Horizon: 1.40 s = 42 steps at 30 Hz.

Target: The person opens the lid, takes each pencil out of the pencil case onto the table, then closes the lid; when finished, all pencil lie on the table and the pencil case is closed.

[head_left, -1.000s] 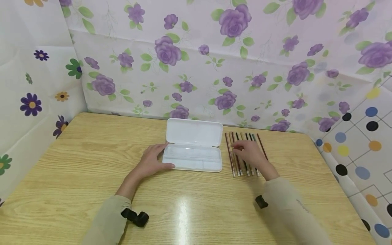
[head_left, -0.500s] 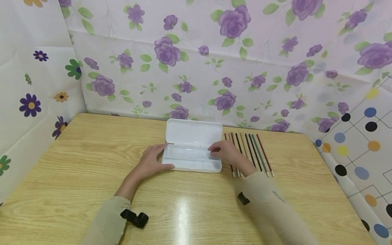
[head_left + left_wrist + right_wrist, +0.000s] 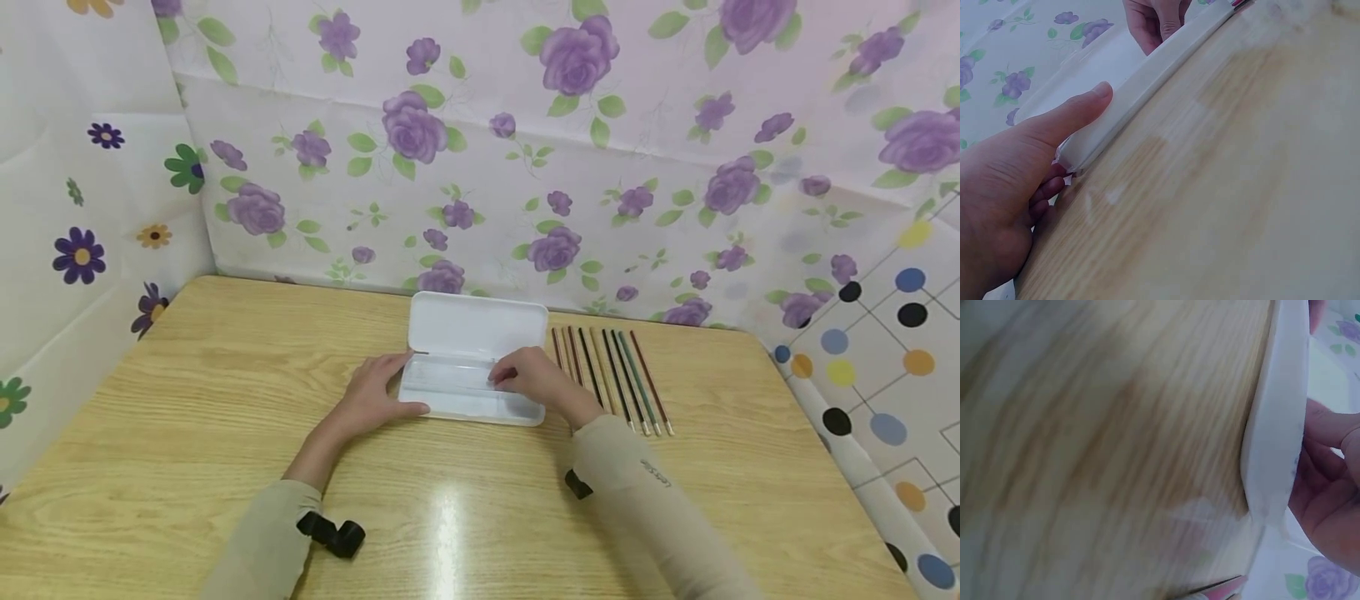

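A white pencil case (image 3: 457, 406) stands with its lid (image 3: 480, 323) raised towards the wall. My left hand (image 3: 371, 390) holds its left end, thumb at the front edge and index finger near the hinge. In the left wrist view, the thumb of my left hand (image 3: 1016, 169) lies over the rim, with the other fingers curled by the end. My right hand (image 3: 531, 377) dips bent fingers into the right part of the case. The case wall partly hides the fingers of my right hand (image 3: 1332, 481) in the right wrist view; I see nothing between them.
Several pencils (image 3: 617, 375) lie side by side to the right of the case, some partly behind my right wrist. The wooden table (image 3: 450, 517) meets a flower-printed covering (image 3: 300, 208) at the back.
My right hand has moved left from above the pencils, over the case's right end, and down into the case. The left hand keeps its place at the left end.
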Motion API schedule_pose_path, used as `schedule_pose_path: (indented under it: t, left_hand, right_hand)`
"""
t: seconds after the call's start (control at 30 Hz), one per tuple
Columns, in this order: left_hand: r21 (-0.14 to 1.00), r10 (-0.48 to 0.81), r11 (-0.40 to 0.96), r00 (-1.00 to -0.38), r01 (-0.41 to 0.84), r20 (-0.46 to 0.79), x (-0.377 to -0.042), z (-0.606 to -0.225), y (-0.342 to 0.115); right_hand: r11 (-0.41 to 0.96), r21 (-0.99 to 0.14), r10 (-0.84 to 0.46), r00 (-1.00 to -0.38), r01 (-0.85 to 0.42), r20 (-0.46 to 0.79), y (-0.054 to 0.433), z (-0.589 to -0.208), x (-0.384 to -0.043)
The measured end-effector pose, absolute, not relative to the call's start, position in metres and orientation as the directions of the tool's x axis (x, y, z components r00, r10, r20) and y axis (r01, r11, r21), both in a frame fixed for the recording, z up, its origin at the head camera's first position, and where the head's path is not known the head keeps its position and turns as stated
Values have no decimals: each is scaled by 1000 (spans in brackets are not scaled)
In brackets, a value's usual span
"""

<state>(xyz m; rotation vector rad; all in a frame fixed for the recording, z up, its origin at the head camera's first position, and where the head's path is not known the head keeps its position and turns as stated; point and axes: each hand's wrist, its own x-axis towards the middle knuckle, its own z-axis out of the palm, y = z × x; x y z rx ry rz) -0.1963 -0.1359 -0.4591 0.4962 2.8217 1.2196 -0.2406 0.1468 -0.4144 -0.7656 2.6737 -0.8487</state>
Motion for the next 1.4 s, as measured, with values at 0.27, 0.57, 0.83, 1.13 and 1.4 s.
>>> schedule_pose_path:
  t: [0.27, 0.57, 0.83, 1.13, 1.4]
  left_hand:
    - [714, 303, 641, -947, 283, 103, -196, -459, -134]
    - [710, 305, 643, -946, 288, 108, -196, -460, -134]
    - [708, 307, 641, -945, 294, 115, -196, -460, -134]
    - [713, 308, 640, -946, 288, 105, -196, -460, -135]
    - [713, 305, 640, -947, 285, 105, -195, -459, -137]
  right_hand:
    - [701, -593, -554, -826, -396, -102, 146, -414, -238]
    - [729, -544, -580, -796, -415, -170, 142, -409, -236]
    - [720, -530, -609, -774, -448, -173, 142, -408, -237]
    - [710, -523, -604, -790, -472, -107, 141, -407, -234]
    - [673, -559, -579, -815, -484, 8, 145, -398, -232]
